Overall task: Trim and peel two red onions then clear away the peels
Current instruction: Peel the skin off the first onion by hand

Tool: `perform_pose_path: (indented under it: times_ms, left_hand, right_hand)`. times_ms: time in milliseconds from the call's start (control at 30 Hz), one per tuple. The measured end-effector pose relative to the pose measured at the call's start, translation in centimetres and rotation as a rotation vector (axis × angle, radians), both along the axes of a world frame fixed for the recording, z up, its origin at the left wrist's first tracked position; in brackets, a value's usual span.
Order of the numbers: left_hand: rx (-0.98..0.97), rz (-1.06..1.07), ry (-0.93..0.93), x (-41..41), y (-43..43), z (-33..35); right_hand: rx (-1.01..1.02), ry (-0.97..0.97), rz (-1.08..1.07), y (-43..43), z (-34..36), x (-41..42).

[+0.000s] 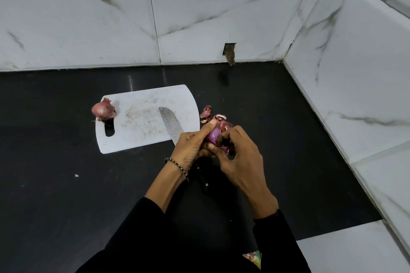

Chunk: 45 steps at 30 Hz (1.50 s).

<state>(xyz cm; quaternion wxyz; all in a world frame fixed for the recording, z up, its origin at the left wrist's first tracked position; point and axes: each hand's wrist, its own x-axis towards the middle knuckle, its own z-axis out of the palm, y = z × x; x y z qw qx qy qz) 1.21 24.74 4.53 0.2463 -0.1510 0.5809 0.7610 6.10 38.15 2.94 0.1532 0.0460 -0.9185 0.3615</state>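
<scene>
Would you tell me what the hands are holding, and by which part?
One red onion: the left hand cups its side, the right hand pinches its outer skin.

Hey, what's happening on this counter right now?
A person is peeling a red onion by hand above the black counter, just right of the white cutting board. The left hand holds it while the right hand picks at its skin. A few loose peels lie on the counter beyond the hands. The knife rests with its blade on the board. A second onion, skin and roots on, sits at the board's left corner.
</scene>
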Motion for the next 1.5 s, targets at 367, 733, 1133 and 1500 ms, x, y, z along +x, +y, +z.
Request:
perform_pose_path:
  times_ms: [367, 733, 1133, 1500]
  left_hand:
    - [0.123, 0.033, -0.035, 0.0, -0.2, 0.2]
    - [0.066, 0.169, 0.005, -0.1, 0.1, -0.3]
    - [0.049, 0.2, -0.052, -0.8, -0.5, -1.6]
    - [0.113, 0.065, -0.132, -0.4, -0.5, -1.3]
  right_hand:
    - [-0.228, -0.048, -0.057, 0.6, 0.7, 0.0]
    - [-0.45, -0.165, -0.049, 0.1, 1.2, 0.7]
    - [-0.538, -0.175, -0.082, 0.2, 1.1, 0.8]
    - [-0.412, -0.097, -0.231, 0.6, 0.7, 0.7]
